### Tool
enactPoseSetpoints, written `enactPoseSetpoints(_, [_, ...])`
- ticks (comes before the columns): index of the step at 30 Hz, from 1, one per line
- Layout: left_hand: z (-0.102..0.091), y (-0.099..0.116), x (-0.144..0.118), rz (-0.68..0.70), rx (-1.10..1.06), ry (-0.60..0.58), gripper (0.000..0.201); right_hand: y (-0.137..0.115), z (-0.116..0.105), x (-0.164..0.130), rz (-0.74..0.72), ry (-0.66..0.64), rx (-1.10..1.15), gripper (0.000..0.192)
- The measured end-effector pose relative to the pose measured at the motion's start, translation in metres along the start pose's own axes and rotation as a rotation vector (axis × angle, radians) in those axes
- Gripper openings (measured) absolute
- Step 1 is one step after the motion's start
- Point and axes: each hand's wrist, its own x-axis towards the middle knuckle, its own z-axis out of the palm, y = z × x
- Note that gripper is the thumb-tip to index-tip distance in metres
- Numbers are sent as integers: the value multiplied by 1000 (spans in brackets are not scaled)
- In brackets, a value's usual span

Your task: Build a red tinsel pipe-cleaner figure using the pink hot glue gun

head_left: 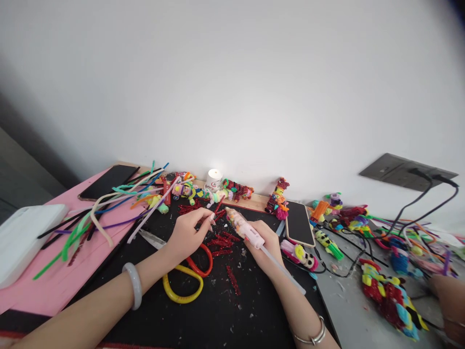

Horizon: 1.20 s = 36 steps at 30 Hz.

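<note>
Left hand: left hand (187, 231) hovered over black mat (218, 310), fingertips pinched together on a red glitter piece (215, 213).
Right hand: right hand (264, 245) was clamped round white glue gun (244, 228), nozzle aimed up-left at the piece.
Room: scissors (189, 278) lay just below the left hand; phone (299, 224) sat near the right.
Piece: short, sparkly red, mid-mat.

Crowding in on the working patch
Leaving bare black mat (218, 310) near the front; blocking leftward with scissors (189, 278), rightward with phone (299, 224).
</note>
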Motion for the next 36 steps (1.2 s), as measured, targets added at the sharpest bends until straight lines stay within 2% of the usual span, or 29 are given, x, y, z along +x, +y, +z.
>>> enactPoseSetpoints(13, [-1,0,1,15,7,7,14,6,0,2,-81,83,-46,22])
enactPoseSetpoints(30, [-1,0,2,9,-16,24,14,7,0,2,-41,86,-47,20])
enactPoseSetpoints(36, [-1,-1,1,2,-28,4,14,6,0,1,-37,136,22,20])
